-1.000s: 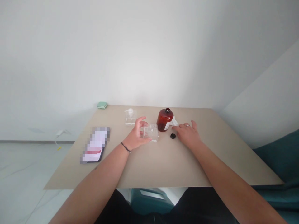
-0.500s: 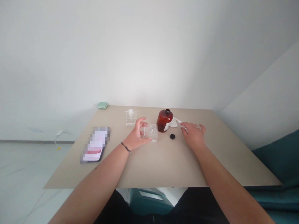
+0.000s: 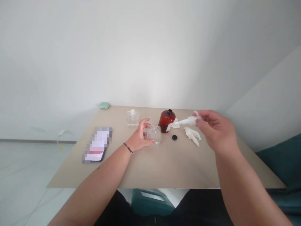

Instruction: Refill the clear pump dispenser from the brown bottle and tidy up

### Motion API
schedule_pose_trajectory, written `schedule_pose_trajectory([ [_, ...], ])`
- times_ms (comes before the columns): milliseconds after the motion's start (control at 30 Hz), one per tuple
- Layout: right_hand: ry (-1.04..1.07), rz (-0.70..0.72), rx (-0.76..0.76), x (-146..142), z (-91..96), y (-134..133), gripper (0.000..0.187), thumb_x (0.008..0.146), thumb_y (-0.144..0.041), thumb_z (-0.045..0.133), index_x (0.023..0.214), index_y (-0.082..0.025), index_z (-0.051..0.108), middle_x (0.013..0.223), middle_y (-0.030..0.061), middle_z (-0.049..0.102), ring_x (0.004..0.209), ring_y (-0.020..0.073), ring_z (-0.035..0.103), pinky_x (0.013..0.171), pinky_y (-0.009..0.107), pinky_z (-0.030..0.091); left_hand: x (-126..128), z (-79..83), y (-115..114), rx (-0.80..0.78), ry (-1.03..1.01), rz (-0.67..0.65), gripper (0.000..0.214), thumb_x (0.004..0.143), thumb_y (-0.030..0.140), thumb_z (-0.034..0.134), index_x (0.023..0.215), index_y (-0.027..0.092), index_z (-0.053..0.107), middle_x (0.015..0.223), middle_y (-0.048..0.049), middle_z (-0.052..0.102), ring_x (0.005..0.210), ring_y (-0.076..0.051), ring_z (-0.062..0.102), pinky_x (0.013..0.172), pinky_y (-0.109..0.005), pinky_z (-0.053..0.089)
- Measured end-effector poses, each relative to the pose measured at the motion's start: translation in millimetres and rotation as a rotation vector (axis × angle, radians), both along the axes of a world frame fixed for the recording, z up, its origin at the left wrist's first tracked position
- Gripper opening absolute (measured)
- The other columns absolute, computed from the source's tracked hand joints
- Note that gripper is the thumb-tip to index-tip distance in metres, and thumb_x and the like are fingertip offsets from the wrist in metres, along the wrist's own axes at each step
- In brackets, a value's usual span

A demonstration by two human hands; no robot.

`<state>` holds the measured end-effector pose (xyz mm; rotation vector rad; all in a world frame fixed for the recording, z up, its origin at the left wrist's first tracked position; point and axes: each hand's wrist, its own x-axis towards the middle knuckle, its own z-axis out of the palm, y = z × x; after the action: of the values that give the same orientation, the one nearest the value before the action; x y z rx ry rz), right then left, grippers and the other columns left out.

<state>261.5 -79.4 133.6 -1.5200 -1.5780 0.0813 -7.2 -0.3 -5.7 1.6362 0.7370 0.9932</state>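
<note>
- Left hand curled wide around one clear jar, above the table
- Right hand raised, pinching one white tube narrowly
- Nearby: one amber bottle, one black cap, two tissues

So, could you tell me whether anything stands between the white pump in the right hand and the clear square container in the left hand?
Yes, in this view the amber bottle stands between the white pump and the clear container.
</note>
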Motion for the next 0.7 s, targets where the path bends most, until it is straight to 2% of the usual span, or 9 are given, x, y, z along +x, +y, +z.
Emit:
schedule_pose_trajectory([
  [100,-0.023,0.136,-0.150,-35.3,24.3,7.6,0.023,0.080,-0.036,0.062,0.092,-0.021,0.075,0.067,-0.0008,0.065,0.058,0.0147,0.056,0.055,0.027,0.041,1.7,-0.8,-2.2,0.015,-0.004,-0.012,0.101,0.067,0.027,0.087,0.145,0.030,0.024,0.125,-0.0088,0.051,0.112,-0.024,0.060,0.093,-0.042,0.053],
  [200,-0.074,0.224,-0.255,-57.5,31.9,19.5,0.022,0.079,-0.031,0.060,0.092,-0.020,0.075,0.066,-0.0018,0.065,0.056,0.0132,0.054,0.054,0.026,0.038,3.3,-1.6,-3.7,0.039,-0.022,-0.008,0.101,0.067,0.029,0.088,0.145,0.030,0.023,0.125,-0.0087,0.052,0.114,-0.025,0.059,0.092,-0.042,0.054],
  [400,-0.184,0.302,-0.376,-70.5,28.3,33.0,0.025,0.079,-0.024,0.058,0.097,-0.020,0.076,0.068,-0.0016,0.071,0.061,0.0143,0.059,0.062,0.027,0.041,4.5,-0.9,-2.5,0.079,-0.040,-0.004,0.103,0.067,0.031,0.089,0.146,0.031,0.021,0.124,-0.0086,0.053,0.113,-0.025,0.060,0.090,-0.041,0.055],
  [567,-0.367,0.329,-0.348,-81.3,21.9,39.1,0.025,0.082,-0.024,0.059,0.099,-0.019,0.076,0.074,0.0013,0.072,0.067,0.0157,0.060,0.070,0.029,0.040,4.2,1.0,-2.8,0.112,-0.012,0.017,0.104,0.067,0.031,0.089,0.145,0.030,0.020,0.125,-0.0101,0.052,0.115,-0.027,0.059,0.087,-0.041,0.056],
  [700,-0.419,0.368,-0.430,-86.4,11.9,42.6,0.026,0.085,-0.026,0.060,0.104,-0.019,0.077,0.076,0.0018,0.071,0.068,0.0156,0.058,0.071,0.029,0.040,4.1,1.7,-3.3,0.123,-0.013,0.012,0.102,0.068,0.030,0.088,0.146,0.031,0.021,0.125,-0.0099,0.055,0.113,-0.026,0.061,0.086,-0.040,0.055],
])
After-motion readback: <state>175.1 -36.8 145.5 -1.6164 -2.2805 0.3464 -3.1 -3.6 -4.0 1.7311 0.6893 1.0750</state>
